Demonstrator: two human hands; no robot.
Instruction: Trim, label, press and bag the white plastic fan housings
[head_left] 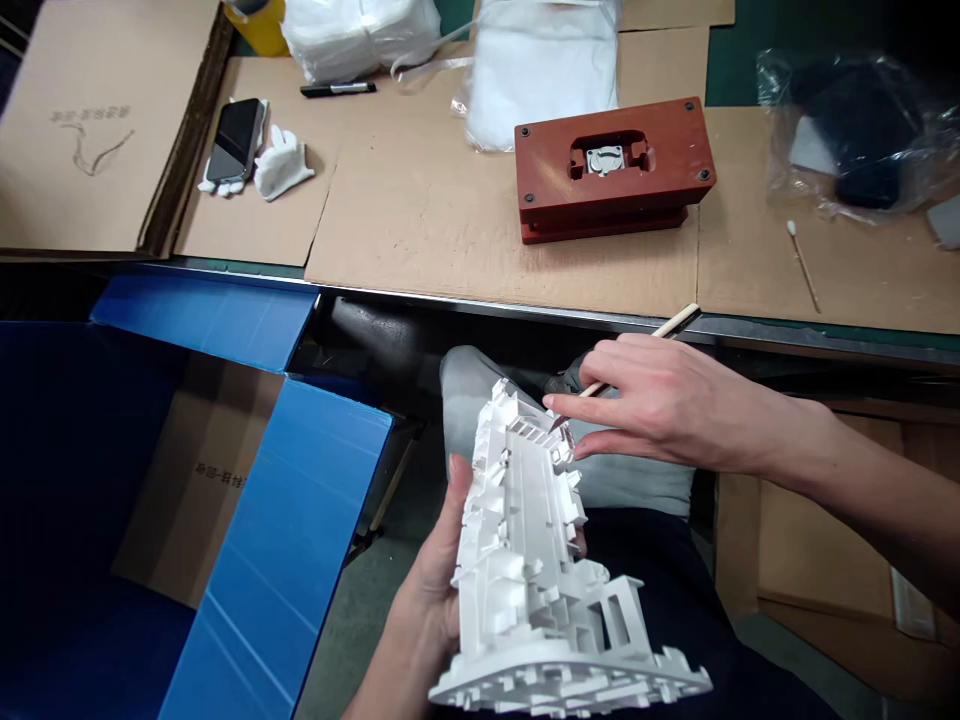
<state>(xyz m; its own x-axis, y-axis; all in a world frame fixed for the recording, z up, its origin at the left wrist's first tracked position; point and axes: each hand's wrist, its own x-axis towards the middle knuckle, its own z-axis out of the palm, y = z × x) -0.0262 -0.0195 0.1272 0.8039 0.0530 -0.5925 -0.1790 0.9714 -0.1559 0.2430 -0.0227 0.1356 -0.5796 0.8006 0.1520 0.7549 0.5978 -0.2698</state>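
Observation:
My left hand point(431, 575) cradles a white moulded plastic part point(525, 560) from below, with the fingers wrapped behind it. The part is intricate, with ribs, slots and a wide flanged base. My right hand point(675, 400) pinches a thin wooden stick point(645, 345) between thumb and fingers. Its tip meets the upper end of the white part, though the fingers hide the exact contact point. The part rests above my grey-clad knee point(480, 400).
A reddish-brown mould block point(615, 170) sits on the cardboard-covered table point(420, 210), with a phone point(236, 140), white gloves point(281, 165), a marker point(337, 89), a cotton swab point(802, 265) and plastic bags. A blue corrugated bin point(285, 500) stands at lower left, and a cardboard box point(817, 540) at right.

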